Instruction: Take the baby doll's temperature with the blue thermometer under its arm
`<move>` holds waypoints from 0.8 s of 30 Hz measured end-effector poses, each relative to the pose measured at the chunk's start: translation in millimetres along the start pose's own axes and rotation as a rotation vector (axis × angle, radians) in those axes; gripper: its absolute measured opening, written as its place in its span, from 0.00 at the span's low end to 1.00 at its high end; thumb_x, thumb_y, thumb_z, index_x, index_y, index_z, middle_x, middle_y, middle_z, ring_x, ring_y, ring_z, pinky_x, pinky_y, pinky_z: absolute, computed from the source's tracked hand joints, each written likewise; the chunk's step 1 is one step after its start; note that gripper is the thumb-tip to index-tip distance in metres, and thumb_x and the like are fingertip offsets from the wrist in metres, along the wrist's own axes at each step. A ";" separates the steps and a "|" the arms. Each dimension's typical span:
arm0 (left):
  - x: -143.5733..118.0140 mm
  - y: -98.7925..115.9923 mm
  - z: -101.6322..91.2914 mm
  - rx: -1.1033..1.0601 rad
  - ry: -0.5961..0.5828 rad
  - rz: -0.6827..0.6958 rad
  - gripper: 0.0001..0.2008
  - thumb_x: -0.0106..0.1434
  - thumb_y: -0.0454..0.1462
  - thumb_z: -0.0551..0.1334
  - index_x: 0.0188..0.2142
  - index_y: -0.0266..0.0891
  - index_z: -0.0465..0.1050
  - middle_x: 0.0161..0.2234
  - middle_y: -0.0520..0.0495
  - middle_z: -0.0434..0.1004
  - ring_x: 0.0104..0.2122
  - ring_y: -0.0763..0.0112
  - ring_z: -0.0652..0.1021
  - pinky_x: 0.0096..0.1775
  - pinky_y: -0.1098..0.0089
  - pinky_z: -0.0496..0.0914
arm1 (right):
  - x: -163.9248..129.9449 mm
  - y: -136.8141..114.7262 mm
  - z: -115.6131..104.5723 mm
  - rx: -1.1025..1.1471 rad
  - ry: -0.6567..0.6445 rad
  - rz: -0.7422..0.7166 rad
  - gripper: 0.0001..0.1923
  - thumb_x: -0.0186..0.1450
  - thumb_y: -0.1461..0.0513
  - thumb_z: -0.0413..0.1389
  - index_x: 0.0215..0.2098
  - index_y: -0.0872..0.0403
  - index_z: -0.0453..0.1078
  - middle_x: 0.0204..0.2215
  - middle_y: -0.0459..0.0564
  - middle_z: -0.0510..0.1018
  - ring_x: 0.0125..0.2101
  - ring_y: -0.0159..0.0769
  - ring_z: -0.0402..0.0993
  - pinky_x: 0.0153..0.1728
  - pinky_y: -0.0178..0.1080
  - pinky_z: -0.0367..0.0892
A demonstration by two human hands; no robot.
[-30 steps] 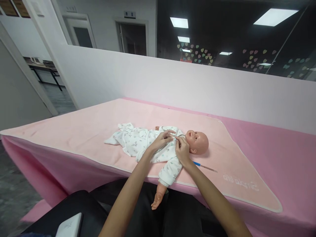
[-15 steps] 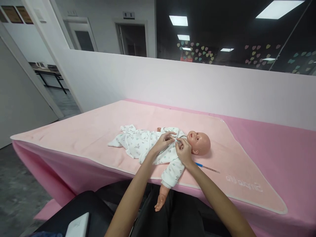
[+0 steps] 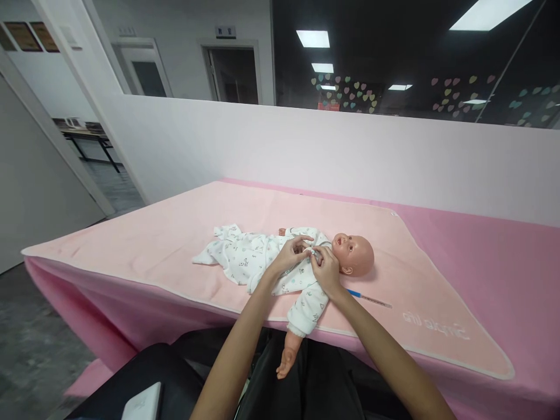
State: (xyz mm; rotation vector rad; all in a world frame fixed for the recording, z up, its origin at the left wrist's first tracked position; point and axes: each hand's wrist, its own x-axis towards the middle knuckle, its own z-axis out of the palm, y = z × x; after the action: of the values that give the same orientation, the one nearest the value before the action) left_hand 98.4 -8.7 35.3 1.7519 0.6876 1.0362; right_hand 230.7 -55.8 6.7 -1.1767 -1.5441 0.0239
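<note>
A baby doll [image 3: 356,255] lies on its back, head to the right, dressed in a white patterned top [image 3: 306,310] and matching trousers [image 3: 242,256]. Both of my hands meet at the chest, just below its chin. My left hand [image 3: 292,255] pinches the front edge of the top. Close beside it, my right hand [image 3: 326,266] is closed on the same cloth near the collar. The exact fastening between my fingertips is too small to make out. One doll arm [image 3: 289,354] hangs over the table's near edge.
A pen-like thermometer with a blue end [image 3: 370,298] lies right of my right forearm. Under the doll is a peach mat [image 3: 161,233] on a pink tablecloth [image 3: 490,251]. A white partition [image 3: 350,157] rises behind. A white flat device [image 3: 142,402] rests at lower left.
My fingers have shifted slightly on the cloth at the doll's chest. The whole view has moved a little; the doll and thermometer stay in place.
</note>
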 end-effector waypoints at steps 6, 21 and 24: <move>-1.9 7.9 -6.1 -0.083 -0.153 -0.024 0.28 0.52 0.39 0.65 0.52 0.39 0.62 0.39 0.45 0.73 0.39 0.69 0.72 0.40 0.71 0.65 | -1.6 3.7 -0.3 0.086 0.004 0.079 0.08 0.62 0.61 0.48 0.38 0.55 0.64 0.22 0.43 0.69 0.20 0.29 0.65 0.25 0.33 0.63; -40.2 0.5 -7.2 0.445 0.246 0.231 0.09 0.58 0.36 0.57 0.40 0.40 0.70 0.39 0.47 0.73 0.42 0.67 0.72 0.45 0.65 0.68 | 0.2 1.7 -0.7 -0.012 0.065 0.020 0.09 0.65 0.63 0.42 0.39 0.55 0.62 0.34 0.51 0.72 0.35 0.35 0.70 0.36 0.37 0.66; -46.2 -2.8 -3.0 0.592 0.349 0.260 0.07 0.59 0.34 0.55 0.36 0.41 0.70 0.35 0.48 0.73 0.38 0.67 0.72 0.42 0.65 0.67 | -0.1 -1.6 -1.2 -0.103 0.107 -0.061 0.11 0.65 0.65 0.42 0.40 0.55 0.65 0.39 0.54 0.71 0.42 0.37 0.69 0.40 0.38 0.65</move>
State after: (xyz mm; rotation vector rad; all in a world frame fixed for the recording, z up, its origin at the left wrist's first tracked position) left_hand 73.5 -43.7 17.6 2.2319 1.0879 1.4403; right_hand 230.6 -57.3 8.0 -1.1915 -1.5007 -0.1582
